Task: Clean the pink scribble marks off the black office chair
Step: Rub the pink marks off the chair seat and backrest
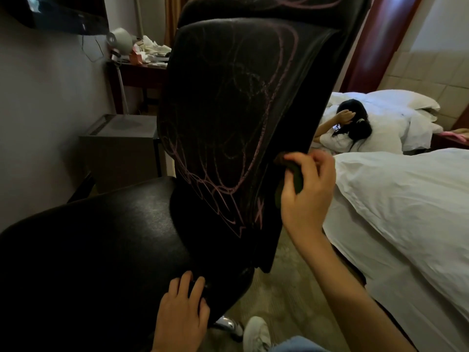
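A dim bedroom with white beds at three o'clock surrounds the work. Nearest, at six o'clock, the left hand rests flat, fingers slightly spread, on the black office chair, probably bracing it. Beyond, at three o'clock, the right hand curls its fingers around a dark wiper pressed to the backrest edge. Pink scribble marks cover the backrest toward twelve.

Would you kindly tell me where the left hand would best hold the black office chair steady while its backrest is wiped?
Probably the rear edge of the padded seat, from the near side, where the left hand already rests. That edge is broad and lies just below the backrest, still covered in pink scribble marks, leaving the right hand with the dark cloth free to wipe.
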A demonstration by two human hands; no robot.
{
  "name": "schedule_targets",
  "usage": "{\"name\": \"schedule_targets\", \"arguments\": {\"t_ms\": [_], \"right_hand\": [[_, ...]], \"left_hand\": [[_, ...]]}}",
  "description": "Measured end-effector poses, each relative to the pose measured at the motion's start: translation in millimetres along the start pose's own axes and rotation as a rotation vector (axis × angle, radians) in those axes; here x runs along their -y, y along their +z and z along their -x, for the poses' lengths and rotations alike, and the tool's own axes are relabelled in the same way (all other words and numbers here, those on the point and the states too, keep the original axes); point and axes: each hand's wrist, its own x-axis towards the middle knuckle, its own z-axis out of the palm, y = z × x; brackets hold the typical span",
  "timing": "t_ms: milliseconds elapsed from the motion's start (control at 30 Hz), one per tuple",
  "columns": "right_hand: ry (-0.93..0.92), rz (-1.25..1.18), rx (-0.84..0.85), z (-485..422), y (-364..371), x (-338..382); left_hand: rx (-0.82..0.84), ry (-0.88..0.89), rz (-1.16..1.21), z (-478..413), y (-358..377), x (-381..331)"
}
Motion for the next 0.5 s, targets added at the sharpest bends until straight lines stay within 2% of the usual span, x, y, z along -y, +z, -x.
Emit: {"name": "schedule_targets", "arguments": {"t_ms": [67,167,500], "right_hand": [[-0.046,0.011,-0.033,-19,6,6],[-0.047,0.0,0.004,-13,20,2],[-0.102,-0.023,0.189,99,29,-36]], "left_hand": [[0.02,-0.014,-0.007,0,1,0],[0.013,-0.023,-0.007,0,-1,-1],[0.022,-0.016,0.011,1,-5,-2]]}}
